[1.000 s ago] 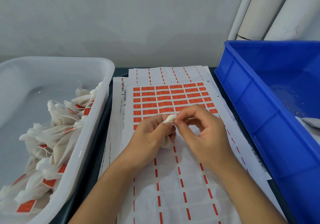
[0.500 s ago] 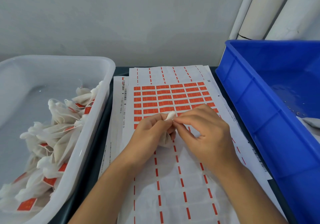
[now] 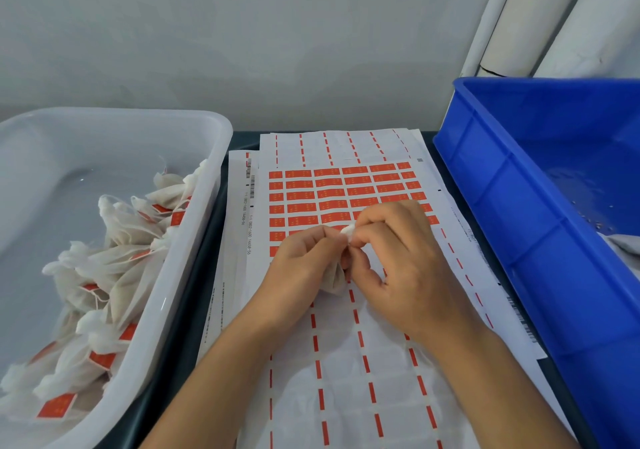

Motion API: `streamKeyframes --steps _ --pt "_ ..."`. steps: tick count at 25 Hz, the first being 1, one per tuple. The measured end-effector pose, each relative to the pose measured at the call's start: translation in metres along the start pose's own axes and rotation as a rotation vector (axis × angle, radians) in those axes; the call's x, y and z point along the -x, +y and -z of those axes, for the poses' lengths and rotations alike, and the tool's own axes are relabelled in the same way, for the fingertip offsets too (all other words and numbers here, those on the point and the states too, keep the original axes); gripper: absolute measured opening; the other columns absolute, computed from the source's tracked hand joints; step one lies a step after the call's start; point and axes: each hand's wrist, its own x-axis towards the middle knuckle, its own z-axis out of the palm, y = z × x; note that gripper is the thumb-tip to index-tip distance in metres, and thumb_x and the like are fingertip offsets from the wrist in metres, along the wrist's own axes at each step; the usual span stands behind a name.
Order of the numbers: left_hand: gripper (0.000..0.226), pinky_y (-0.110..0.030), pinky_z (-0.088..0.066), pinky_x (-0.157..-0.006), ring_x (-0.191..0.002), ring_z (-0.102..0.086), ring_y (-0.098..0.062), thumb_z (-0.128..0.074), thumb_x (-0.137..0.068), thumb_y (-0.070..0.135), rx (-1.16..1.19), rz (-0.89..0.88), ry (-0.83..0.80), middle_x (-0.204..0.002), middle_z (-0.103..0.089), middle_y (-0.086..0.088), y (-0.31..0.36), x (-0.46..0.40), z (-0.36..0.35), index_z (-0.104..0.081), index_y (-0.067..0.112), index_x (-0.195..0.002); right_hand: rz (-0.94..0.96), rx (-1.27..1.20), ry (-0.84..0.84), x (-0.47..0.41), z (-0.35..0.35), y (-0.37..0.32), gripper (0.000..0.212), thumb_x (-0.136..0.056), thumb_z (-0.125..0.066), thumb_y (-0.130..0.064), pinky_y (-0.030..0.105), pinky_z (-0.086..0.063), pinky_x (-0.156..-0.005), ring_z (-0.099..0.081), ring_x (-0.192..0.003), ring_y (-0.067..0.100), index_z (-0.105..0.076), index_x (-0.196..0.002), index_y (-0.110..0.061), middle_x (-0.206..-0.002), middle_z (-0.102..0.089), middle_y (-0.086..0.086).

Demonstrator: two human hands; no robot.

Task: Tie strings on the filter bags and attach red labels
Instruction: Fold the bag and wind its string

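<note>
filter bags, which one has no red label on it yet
The filter bag held between the left hand and right hand over the label sheet; no red shows on it. Those heaped in the white tub show red labels.

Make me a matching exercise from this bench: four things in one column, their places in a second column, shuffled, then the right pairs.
Things:
1. white tub
2. blue crate
3. sheet of red labels
4. filter bag

Places:
A. held between left hand and right hand
B. flat in the middle, under the hands
C. far left, holding finished bags
D. far right

Pairs: 1-C, 2-D, 3-B, 4-A
</note>
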Motion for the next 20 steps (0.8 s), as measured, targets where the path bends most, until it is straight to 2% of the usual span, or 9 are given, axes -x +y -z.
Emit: streamKeyframes --steps 2,4,6,8,10,12,16,20 --pt "0.035 -0.022 -0.057 -0.076 -0.076 -0.067 -0.012 -0.051 -0.107 0.028 -0.028 -0.009 0.001 -0.081 -0.072 -0.007 -0.001 0.0 -0.001 -0.072 0.015 -0.082 -0.021 -0.033 -0.024 0.001 0.001 0.0 0.016 -0.095 -0.069 -0.024 0.019 -0.05 -0.096 -0.062 -0.101 0.018 -0.068 -0.102 -0.009 -0.106 -0.068 0.006" --pt "0.033 -0.016 -0.056 -0.071 -0.071 -0.066 -0.008 -0.051 -0.107 0.029 -0.047 -0.013 0.002 -0.079 -0.072 -0.006 -0.001 -0.001 -0.002 -0.071 0.013 -0.086 -0.075 -0.073 -0.051 0.003 0.002 -0.001 0.014 -0.095 -0.069 -0.023 0.008 -0.044 -0.094 -0.062 -0.096 0.014 -0.066 -0.101 -0.012 -0.103 -0.068 0.002" --pt "0.029 -0.014 -0.055 -0.068 -0.067 -0.064 -0.006 -0.052 -0.106 0.028 -0.065 -0.027 0.007 -0.075 -0.07 -0.002 -0.002 -0.001 -0.003 -0.068 0.012 -0.088 -0.147 -0.136 -0.07 0.004 0.003 -0.002 0.012 -0.095 -0.067 -0.025 0.0 -0.042 -0.088 -0.06 -0.092 0.009 -0.063 -0.1 -0.016 -0.1 -0.067 -0.002" --pt "0.022 -0.016 -0.055 -0.068 -0.068 -0.065 -0.011 -0.054 -0.106 0.031 -0.077 -0.049 0.016 -0.077 -0.07 0.0 -0.002 -0.001 -0.004 -0.065 0.015 -0.094 -0.243 -0.234 -0.082 0.004 0.003 -0.004 0.009 -0.094 -0.064 -0.027 -0.003 -0.042 -0.087 -0.06 -0.089 0.005 -0.059 -0.099 -0.023 -0.1 -0.066 -0.007" --pt "0.016 -0.021 -0.058 -0.073 -0.08 -0.069 -0.021 -0.056 -0.105 0.034 -0.062 -0.075 0.019 -0.089 -0.072 -0.005 -0.001 0.0 -0.004 -0.065 0.021 -0.107 -0.343 -0.345 -0.082 0.003 0.003 -0.006 0.008 -0.093 -0.063 -0.028 -0.001 -0.045 -0.084 -0.063 -0.092 0.003 -0.056 -0.097 -0.028 -0.097 -0.067 -0.013" --pt "0.016 -0.026 -0.059 -0.079 -0.088 -0.069 -0.025 -0.056 -0.105 0.032 -0.047 -0.102 0.002 -0.096 -0.072 -0.008 0.0 0.001 -0.002 -0.067 0.022 -0.11 -0.411 -0.445 -0.065 0.002 0.005 -0.006 0.008 -0.093 -0.067 -0.025 0.005 -0.051 -0.08 -0.066 -0.094 0.005 -0.059 -0.094 -0.028 -0.092 -0.066 -0.017" --pt "0.026 -0.028 -0.053 -0.076 -0.076 -0.058 -0.027 -0.051 -0.107 0.025 -0.007 -0.087 -0.02 -0.082 -0.063 -0.018 0.001 0.001 0.001 -0.067 0.005 -0.101 -0.52 -0.678 -0.058 -0.002 0.013 -0.006 0.017 -0.092 -0.074 -0.014 0.013 -0.056 -0.077 -0.07 -0.098 0.012 -0.065 -0.095 -0.028 -0.095 -0.07 -0.013" --pt "0.029 -0.032 -0.05 -0.076 -0.075 -0.054 -0.027 -0.05 -0.108 0.023 0.004 -0.055 -0.036 -0.075 -0.059 -0.01 -0.001 0.001 0.002 -0.064 -0.001 -0.103 -0.592 -0.806 -0.069 -0.006 0.019 -0.006 0.018 -0.092 -0.074 -0.011 0.02 -0.06 -0.078 -0.072 -0.098 0.016 -0.068 -0.097 -0.027 -0.097 -0.074 -0.01"
